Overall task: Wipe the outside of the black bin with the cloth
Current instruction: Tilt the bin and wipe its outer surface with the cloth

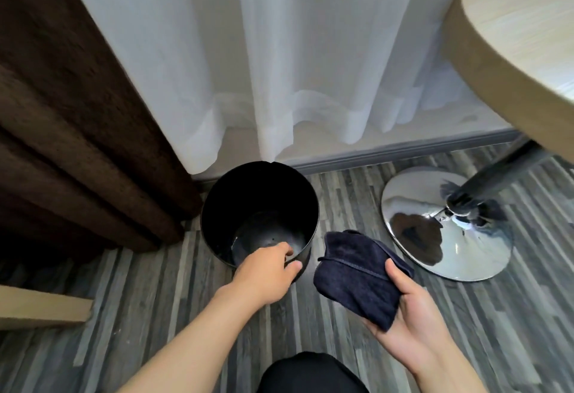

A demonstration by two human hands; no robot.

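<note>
An open black round bin [217, 203] stands upright on the grey plank floor, below the white curtain. My left hand [267, 271] grips its near rim, fingers hooked over the edge and thumb outside. A folded dark navy cloth [357, 280] lies in my right hand [410, 315], just right of the bin and apart from it. The bin's inside looks empty and shiny at the bottom. Its outer wall is mostly hidden from this angle.
A brown heavy curtain [77, 144] hangs at the left, touching the bin's side. At the right, a chrome round table base [435, 237] sits close by under a light wooden tabletop [512, 35]. A wooden board edge [43, 308] juts in at the lower left.
</note>
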